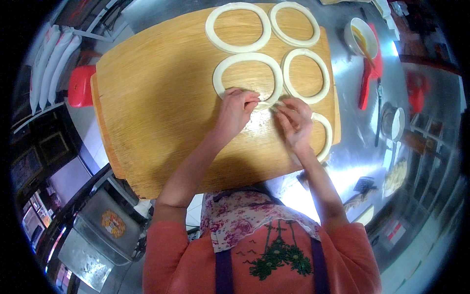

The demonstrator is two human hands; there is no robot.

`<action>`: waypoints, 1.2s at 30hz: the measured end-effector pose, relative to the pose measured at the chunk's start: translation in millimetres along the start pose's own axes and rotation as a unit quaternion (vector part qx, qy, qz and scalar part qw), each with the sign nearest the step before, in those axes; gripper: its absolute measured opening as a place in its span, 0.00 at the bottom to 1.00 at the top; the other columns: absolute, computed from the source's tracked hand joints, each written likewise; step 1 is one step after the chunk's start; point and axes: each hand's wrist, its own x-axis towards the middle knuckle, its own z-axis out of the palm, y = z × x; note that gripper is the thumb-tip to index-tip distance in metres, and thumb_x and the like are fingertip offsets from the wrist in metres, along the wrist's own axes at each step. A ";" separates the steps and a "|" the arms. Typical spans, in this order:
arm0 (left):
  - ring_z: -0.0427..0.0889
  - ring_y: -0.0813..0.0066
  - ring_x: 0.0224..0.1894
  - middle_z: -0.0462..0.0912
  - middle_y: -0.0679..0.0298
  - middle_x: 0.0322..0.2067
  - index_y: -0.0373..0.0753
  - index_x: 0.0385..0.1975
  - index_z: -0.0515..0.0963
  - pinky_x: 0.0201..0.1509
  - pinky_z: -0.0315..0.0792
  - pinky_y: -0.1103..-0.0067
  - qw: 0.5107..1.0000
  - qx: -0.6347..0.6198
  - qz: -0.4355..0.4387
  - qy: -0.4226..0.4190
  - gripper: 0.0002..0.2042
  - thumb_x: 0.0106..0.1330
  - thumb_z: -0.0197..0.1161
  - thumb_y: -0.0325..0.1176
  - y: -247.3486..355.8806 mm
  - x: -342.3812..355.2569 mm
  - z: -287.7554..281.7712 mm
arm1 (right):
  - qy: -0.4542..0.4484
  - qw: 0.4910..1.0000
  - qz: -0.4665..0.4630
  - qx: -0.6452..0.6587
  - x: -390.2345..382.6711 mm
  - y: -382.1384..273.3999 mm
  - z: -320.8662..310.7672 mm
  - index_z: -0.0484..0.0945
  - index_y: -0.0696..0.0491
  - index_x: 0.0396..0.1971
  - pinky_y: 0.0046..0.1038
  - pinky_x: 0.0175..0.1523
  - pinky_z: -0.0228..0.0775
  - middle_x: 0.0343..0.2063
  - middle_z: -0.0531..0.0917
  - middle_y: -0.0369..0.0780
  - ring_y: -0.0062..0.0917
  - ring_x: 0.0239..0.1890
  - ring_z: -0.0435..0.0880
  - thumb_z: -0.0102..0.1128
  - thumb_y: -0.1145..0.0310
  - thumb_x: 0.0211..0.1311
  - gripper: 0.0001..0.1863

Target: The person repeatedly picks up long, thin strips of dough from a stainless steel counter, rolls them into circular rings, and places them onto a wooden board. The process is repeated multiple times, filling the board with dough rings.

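Several pale dough rings lie on the right part of a wooden board. My left hand [237, 110] is closed in a pinch on the near edge of the middle-left dough ring [278, 78]. A strip of dough shows just beside its fingertips. My right hand [296, 123] is at the lower right of that ring, its fingers bent and slightly apart, with nothing visible between them. It partly covers the nearest dough ring [327, 132]. Beyond are another right-hand ring [324, 73] and two far rings, one left [211, 27] and one right [316, 34].
The wooden board [156, 98] rests on a metal table [350, 98]. At the right are a white bowl [348, 39] of yellow liquid with a brush, a red-handled tool [364, 88], a dark thin tool [378, 112] and a small cup [397, 125]. A red container [81, 85] stands left.
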 end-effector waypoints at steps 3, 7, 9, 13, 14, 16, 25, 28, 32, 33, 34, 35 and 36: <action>0.85 0.57 0.54 0.90 0.55 0.47 0.31 0.45 0.84 0.63 0.73 0.66 0.998 0.039 -0.014 -0.041 0.11 0.66 0.69 0.29 10.6 -0.2 -4.9 | 0.010 1.000 0.008 -0.002 -1.3 7.2 -3.9 0.90 0.52 0.41 0.38 0.66 0.65 0.50 0.85 0.39 0.36 0.58 0.79 0.73 0.71 0.59 0.10; 0.76 0.53 0.67 0.77 0.49 0.65 0.31 0.58 0.78 0.73 0.67 0.61 0.974 0.152 0.156 -0.061 0.21 0.66 0.68 0.31 4.9 -30.5 7.6 | 0.030 1.000 -0.001 -0.002 16.9 8.4 -7.1 0.89 0.53 0.41 0.39 0.66 0.66 0.50 0.85 0.40 0.37 0.57 0.80 0.73 0.71 0.60 0.10; 0.68 0.53 0.73 0.71 0.50 0.70 0.32 0.64 0.72 0.78 0.60 0.59 0.951 0.213 0.194 -0.108 0.26 0.67 0.68 0.33 6.2 -48.3 4.3 | 0.052 0.998 -0.021 0.008 36.3 6.4 -10.5 0.89 0.54 0.44 0.38 0.65 0.67 0.49 0.85 0.41 0.38 0.57 0.80 0.73 0.71 0.59 0.12; 0.58 0.55 0.79 0.64 0.52 0.75 0.35 0.70 0.68 0.82 0.51 0.56 0.930 0.259 0.202 -0.168 0.32 0.68 0.68 0.37 8.8 -59.3 -1.1 | 0.064 0.997 -0.034 -0.028 78.0 15.1 -2.5 0.87 0.52 0.49 0.41 0.67 0.63 0.51 0.85 0.42 0.39 0.58 0.79 0.74 0.68 0.58 0.18; 0.59 0.55 0.78 0.65 0.52 0.74 0.35 0.70 0.68 0.82 0.51 0.56 0.931 0.260 0.199 -0.159 0.32 0.67 0.69 0.38 7.1 -58.1 -2.0 | 0.059 0.995 -0.047 -0.062 88.7 17.1 1.3 0.86 0.52 0.49 0.42 0.68 0.62 0.51 0.84 0.42 0.39 0.59 0.78 0.75 0.67 0.57 0.19; 0.62 0.53 0.77 0.66 0.51 0.74 0.36 0.71 0.68 0.81 0.52 0.55 0.935 0.262 0.192 -0.144 0.34 0.66 0.70 0.39 1.0 -52.1 -3.9 | 0.049 0.988 -0.071 -0.130 108.4 19.4 10.8 0.86 0.51 0.51 0.44 0.68 0.59 0.52 0.83 0.41 0.38 0.60 0.77 0.76 0.64 0.56 0.21; 0.81 0.57 0.59 0.82 0.52 0.52 0.31 0.46 0.78 0.60 0.74 0.59 0.955 0.237 -0.152 0.088 0.21 0.56 0.77 0.33 -16.2 44.6 -55.2 | -0.082 0.986 0.012 -0.148 142.2 -2.8 21.4 0.82 0.54 0.38 0.44 0.66 0.57 0.37 0.85 0.43 0.42 0.45 0.81 0.75 0.65 0.53 0.15; 0.87 0.63 0.47 0.85 0.54 0.42 0.33 0.41 0.77 0.51 0.80 0.70 0.943 -0.194 -0.252 0.097 0.15 0.56 0.75 0.24 -12.9 48.0 -61.2 | -0.081 0.993 0.080 0.022 139.9 -4.2 0.6 0.80 0.56 0.38 0.35 0.55 0.71 0.27 0.84 0.42 0.34 0.31 0.84 0.77 0.67 0.53 0.16; 0.88 0.72 0.42 0.86 0.57 0.38 0.35 0.39 0.76 0.49 0.80 0.77 0.916 -0.377 -0.098 0.092 0.12 0.58 0.69 0.17 36.6 20.6 -91.0 | -0.075 0.967 0.128 0.208 132.0 -49.1 -67.8 0.81 0.56 0.40 0.24 0.50 0.76 0.34 0.86 0.37 0.20 0.40 0.86 0.77 0.76 0.53 0.16; 0.88 0.72 0.43 0.86 0.58 0.38 0.35 0.39 0.76 0.50 0.80 0.77 0.928 -0.361 -0.058 0.071 0.12 0.58 0.68 0.16 47.5 9.9 -100.5 | -0.058 0.967 0.109 0.225 125.2 -61.0 -83.7 0.81 0.56 0.41 0.24 0.52 0.76 0.36 0.86 0.37 0.21 0.41 0.86 0.76 0.77 0.53 0.16; 0.88 0.72 0.44 0.86 0.58 0.37 0.35 0.40 0.76 0.52 0.80 0.77 0.938 -0.343 -0.019 0.052 0.12 0.59 0.67 0.16 51.9 -0.9 -107.8 | -0.042 0.965 0.088 0.243 115.6 -67.1 -92.6 0.81 0.55 0.42 0.25 0.54 0.76 0.38 0.87 0.36 0.21 0.43 0.86 0.75 0.79 0.53 0.17; 0.88 0.69 0.45 0.86 0.59 0.39 0.36 0.39 0.76 0.52 0.80 0.74 0.965 -0.260 0.023 0.012 0.12 0.60 0.66 0.15 50.5 -8.1 -112.6 | -0.070 0.973 0.081 0.206 104.0 -66.9 -97.5 0.81 0.55 0.43 0.26 0.56 0.76 0.39 0.87 0.37 0.24 0.45 0.86 0.74 0.80 0.52 0.17; 0.87 0.66 0.46 0.86 0.59 0.40 0.37 0.39 0.75 0.52 0.81 0.71 0.982 -0.174 0.064 -0.028 0.12 0.60 0.64 0.13 47.1 -14.3 -117.1 | -0.097 0.978 0.074 0.168 92.0 -64.4 -100.1 0.81 0.55 0.44 0.28 0.59 0.76 0.41 0.87 0.37 0.26 0.47 0.86 0.74 0.81 0.52 0.18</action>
